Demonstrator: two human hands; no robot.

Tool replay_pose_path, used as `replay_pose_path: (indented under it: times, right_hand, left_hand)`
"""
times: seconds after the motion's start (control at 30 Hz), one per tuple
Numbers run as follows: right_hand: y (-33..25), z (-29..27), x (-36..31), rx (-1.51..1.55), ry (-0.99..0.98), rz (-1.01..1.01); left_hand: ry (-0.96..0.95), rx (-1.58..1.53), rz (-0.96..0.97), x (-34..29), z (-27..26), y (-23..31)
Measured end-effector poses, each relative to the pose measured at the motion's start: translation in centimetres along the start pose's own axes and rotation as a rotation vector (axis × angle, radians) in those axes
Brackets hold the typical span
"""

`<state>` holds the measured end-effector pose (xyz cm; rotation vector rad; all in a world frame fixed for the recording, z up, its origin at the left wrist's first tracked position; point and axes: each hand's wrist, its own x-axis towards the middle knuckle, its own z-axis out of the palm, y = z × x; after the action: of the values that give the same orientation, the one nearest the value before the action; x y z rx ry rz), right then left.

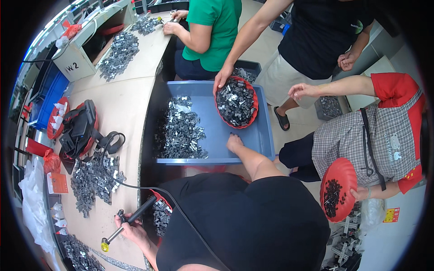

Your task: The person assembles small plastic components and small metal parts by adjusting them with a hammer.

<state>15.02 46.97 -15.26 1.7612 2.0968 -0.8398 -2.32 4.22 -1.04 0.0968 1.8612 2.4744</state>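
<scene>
Within left grip [132, 231], 1 hammer [139, 212], yellow end [105, 245] jutting out.

Workshop: workbench [124, 108] with part heaps [121, 50]

Plain black top [253, 221], thin dark cable [156, 188] across it.

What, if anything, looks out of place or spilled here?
The black strapped gear looks out of place: unlike the loose dark parts heaped beside it on the worktable, it lies jumbled. No clear spill shows.
</scene>
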Motion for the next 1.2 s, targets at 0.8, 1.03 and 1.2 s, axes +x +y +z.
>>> replay_pose_path:
  times: [0.8, 1.03, 1.2]
  right_hand:
    - [-0.3, 1.7, -1.9, -0.247, -0.005, -0.229]
    - [-0.1, 0.9, -1.9, -0.175, -0.012, -0.222]
    - [0.1, -0.3, -1.7, -0.279, 0.381, -0.31]
  left_hand:
    - [-0.035, -0.006, 0.047, 0.0, -1.1, -0.7]
    - [0.016, -0.041, 0.015, -0.3, 0.0, 0.1]
    - [0.032, -0.057, 0.022, -0.3, 0.1, 0.3]
